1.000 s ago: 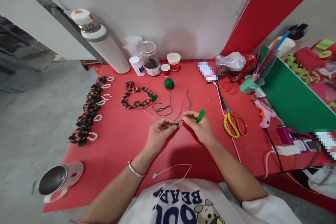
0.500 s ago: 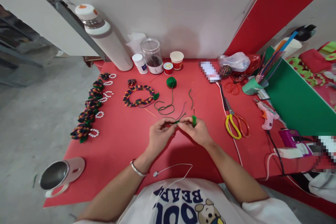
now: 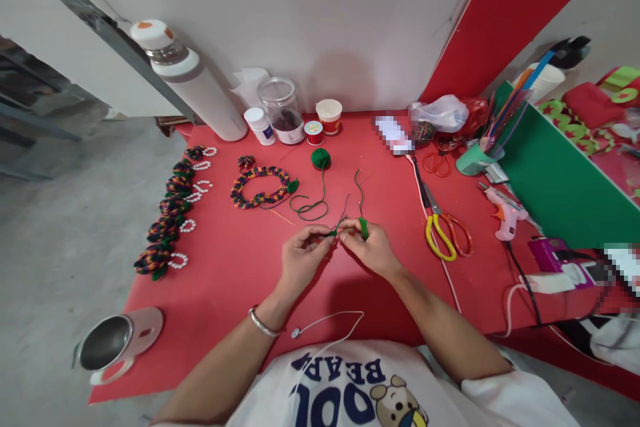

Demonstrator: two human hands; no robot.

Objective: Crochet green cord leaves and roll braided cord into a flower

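Note:
A small piece of green yarn work (image 3: 332,233) is pinched between the thumb and fingers of my left hand (image 3: 306,253). My right hand (image 3: 371,248) is closed close beside it, its fingertips on the green yarn; the exact grip is too small to tell. Around a finger of this hand sits a green band (image 3: 363,228), with something thin sticking up from it. Dark yarn ends (image 3: 346,205) rise between the hands. Beyond them lie a green yarn ball (image 3: 321,159) with a looped tail, a loose green strand (image 3: 359,185) and a multicoloured crocheted ring (image 3: 263,202).
Several yarn bundles with bead loops (image 3: 163,229) line the left edge near a mug (image 3: 107,341). A bottle (image 3: 200,97), jar (image 3: 283,113) and paper cup (image 3: 329,117) stand behind. Scissors (image 3: 440,237), a glue gun (image 3: 507,215) and a green box (image 3: 545,167) are right.
My fingertips have drawn slightly apart; my right hand has tilted a little away from the green piece. The view has shifted slightly.

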